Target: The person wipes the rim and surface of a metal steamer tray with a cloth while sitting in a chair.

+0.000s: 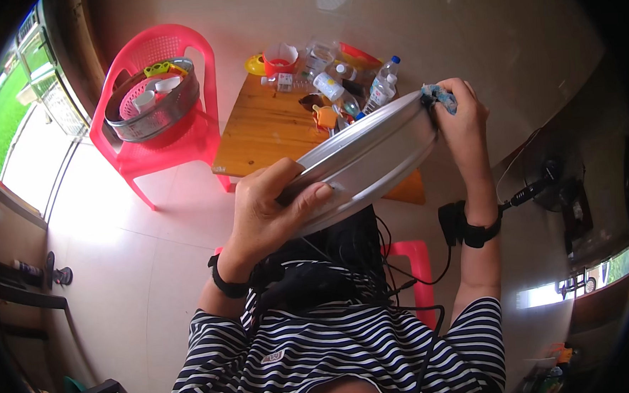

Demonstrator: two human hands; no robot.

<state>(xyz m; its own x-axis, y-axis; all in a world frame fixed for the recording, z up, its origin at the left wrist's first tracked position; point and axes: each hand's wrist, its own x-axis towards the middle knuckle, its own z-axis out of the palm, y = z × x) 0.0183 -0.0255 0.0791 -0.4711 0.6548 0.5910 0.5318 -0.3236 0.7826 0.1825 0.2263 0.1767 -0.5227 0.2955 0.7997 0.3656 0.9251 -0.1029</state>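
A round silver metal pan [376, 156] is held tilted in front of me, its outer side wall towards my body. My left hand [272, 206] grips its near left edge, with the thumb pressed on the side wall and the fingers hidden behind the rim. At the far right end of the rim, my right hand [459, 103] clasps a crumpled blue-and-white cloth [439, 97] against the metal. The inside of the pan cannot be seen.
Several plastic bottles [330, 86] and small containers crowd the far end of a wooden table [257, 125]. A pink plastic chair [155, 159] at the left bears a metal basin [161, 124] with cups and a basket inside. Black cables [391, 235] trail over my lap.
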